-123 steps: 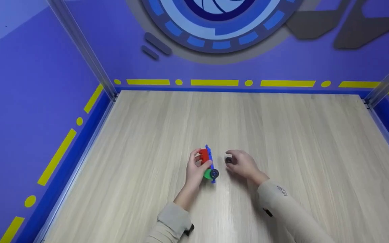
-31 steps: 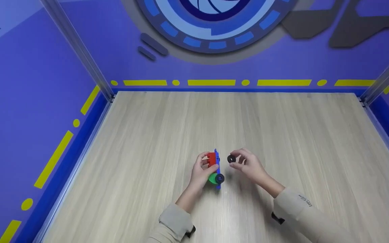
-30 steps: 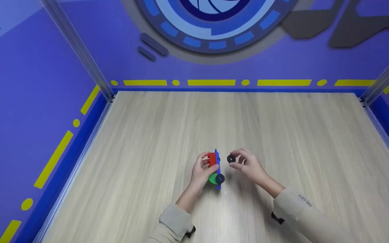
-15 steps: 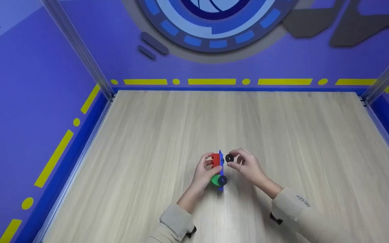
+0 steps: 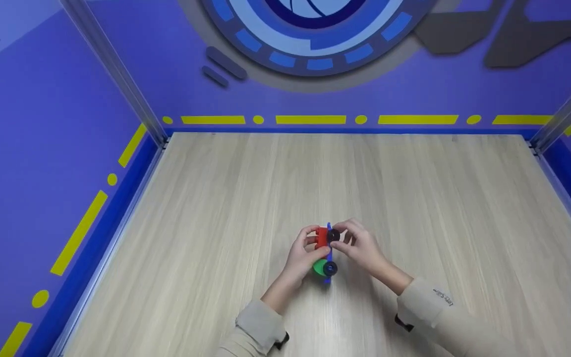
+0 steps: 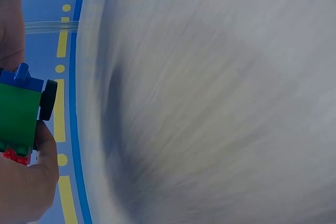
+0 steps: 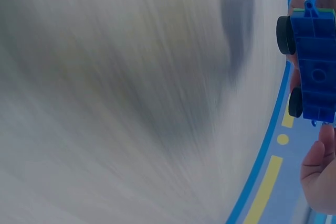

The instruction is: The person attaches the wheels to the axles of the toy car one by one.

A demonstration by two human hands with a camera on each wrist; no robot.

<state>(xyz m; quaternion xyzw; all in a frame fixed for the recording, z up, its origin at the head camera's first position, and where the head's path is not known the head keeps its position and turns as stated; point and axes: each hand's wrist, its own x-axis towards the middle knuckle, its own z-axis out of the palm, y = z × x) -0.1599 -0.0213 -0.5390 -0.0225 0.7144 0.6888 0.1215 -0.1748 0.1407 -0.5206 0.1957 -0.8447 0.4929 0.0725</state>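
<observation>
A toy vehicle made of a blue chassis (image 5: 329, 254), a red brick (image 5: 321, 237) and a green brick (image 5: 319, 267) is tipped on its side in my left hand (image 5: 304, 255). That hand grips it, thumb along the chassis edge. A black wheel (image 5: 330, 268) sits at the chassis's near end. At the far end my right hand (image 5: 362, 244) pinches a second black wheel (image 5: 333, 235) against the chassis; whether it is seated there I cannot tell. The right wrist view shows the chassis underside (image 7: 317, 51) with two black wheels along one side.
A pale wood-grain tabletop (image 5: 246, 198) lies below the hands. Blue-purple panels (image 5: 315, 104) with yellow marks stand behind and at both sides, joined by metal corner posts (image 5: 117, 69).
My left hand has carried the toy vehicle rightward. My right hand has brought the loose black wheel to the chassis, closing the gap between them.
</observation>
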